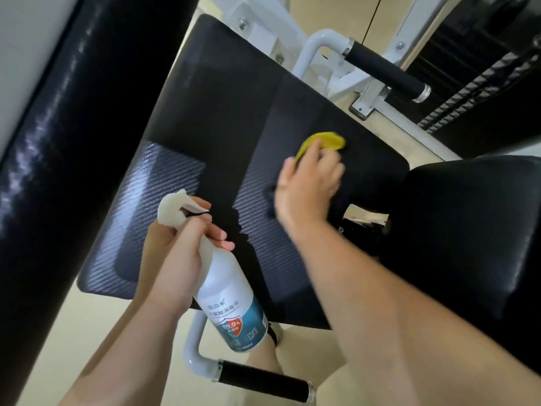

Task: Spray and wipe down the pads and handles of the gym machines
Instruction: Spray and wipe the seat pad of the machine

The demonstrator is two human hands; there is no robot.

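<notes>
Head view: left hand (175,253) grips bottle (229,300), right hand (307,191) clutches cloth (325,140)

A white spray bottle (231,303) with a teal label tilts nozzle-up, gripped at the neck by the left hand (181,247). The right hand (307,189) holds a crumpled yellow cloth (325,140) against the black pad (234,112). The black far handle (383,70) and near handle (263,379) flank the pad.
</notes>
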